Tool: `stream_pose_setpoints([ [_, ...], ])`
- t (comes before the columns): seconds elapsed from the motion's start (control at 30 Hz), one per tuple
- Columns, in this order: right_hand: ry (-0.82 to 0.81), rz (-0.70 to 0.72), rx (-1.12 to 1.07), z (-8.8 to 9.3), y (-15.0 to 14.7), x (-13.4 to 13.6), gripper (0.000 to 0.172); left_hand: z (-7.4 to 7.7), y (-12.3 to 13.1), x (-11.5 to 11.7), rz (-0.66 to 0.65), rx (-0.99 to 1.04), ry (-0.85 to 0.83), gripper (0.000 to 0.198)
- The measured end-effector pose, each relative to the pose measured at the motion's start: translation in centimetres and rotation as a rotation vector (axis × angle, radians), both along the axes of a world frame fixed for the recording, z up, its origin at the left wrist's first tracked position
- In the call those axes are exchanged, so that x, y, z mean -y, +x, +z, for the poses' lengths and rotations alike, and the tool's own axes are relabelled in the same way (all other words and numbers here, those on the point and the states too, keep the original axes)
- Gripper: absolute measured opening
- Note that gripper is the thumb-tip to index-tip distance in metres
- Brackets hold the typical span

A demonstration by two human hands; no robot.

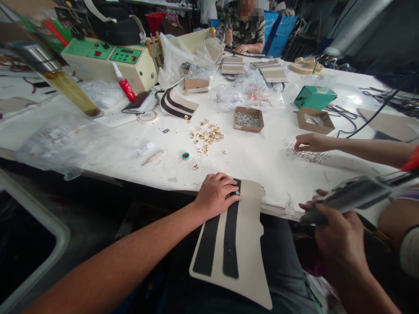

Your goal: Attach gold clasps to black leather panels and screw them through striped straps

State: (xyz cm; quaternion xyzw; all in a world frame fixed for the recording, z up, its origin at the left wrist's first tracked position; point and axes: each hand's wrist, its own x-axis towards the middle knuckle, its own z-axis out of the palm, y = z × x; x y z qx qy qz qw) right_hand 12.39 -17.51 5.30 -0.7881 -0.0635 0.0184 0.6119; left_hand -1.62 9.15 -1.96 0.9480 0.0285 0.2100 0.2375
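My left hand (218, 195) presses on the upper part of a beige panel (250, 244) with two black strips, its fingers and thumb holding it at the table's front edge. A small metal fastener (238, 192) shows on a strip by my fingertips. The panel's lower part hangs over my lap. To the right, my right hand (340, 233) is closed around a long grey handheld tool (353, 196), blurred by motion; its exact kind cannot be made out. Gold-coloured metal fittings (209, 135) lie in a loose pile beyond my left hand.
Another person's hand (307, 141) reaches in from the right over small silvery pieces (310, 156). Cardboard boxes of small parts (248, 120) (316, 121), a similar striped panel (179, 104), a red bottle (126, 85) and a green-and-cream machine (111, 61) stand on the white table (262, 168).
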Motion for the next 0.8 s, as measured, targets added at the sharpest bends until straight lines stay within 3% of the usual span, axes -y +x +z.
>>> stream_pose_setpoints([
  [0.13, 0.402, 0.292, -0.021, 3.3, -1.8, -5.9, 0.028, -0.1, 0.0, -0.2, 0.0, -0.002, -0.012, 0.022],
  [0.23, 0.443, 0.472, 0.03, 3.8, -2.7, -10.2, 0.023, 0.1, 0.0, -0.3, 0.001, -0.015, -0.024, 0.021],
  [0.33, 0.412, 0.519, 0.054, 2.6, -3.0, -12.9, 0.026, 0.1, 0.0, -0.3, 0.0, -0.017, -0.033, 0.022],
  [0.5, 0.433, 0.543, 0.113, 0.4, -2.8, -14.5, 0.036, -0.1, 0.1, -0.4, 0.002, 0.005, -0.046, 0.023],
  [0.8, 0.432, 0.525, 0.148, -0.8, -2.6, -15.1, 0.037, -0.2, 0.0, -0.6, -0.018, -0.018, -0.05, 0.028],
])
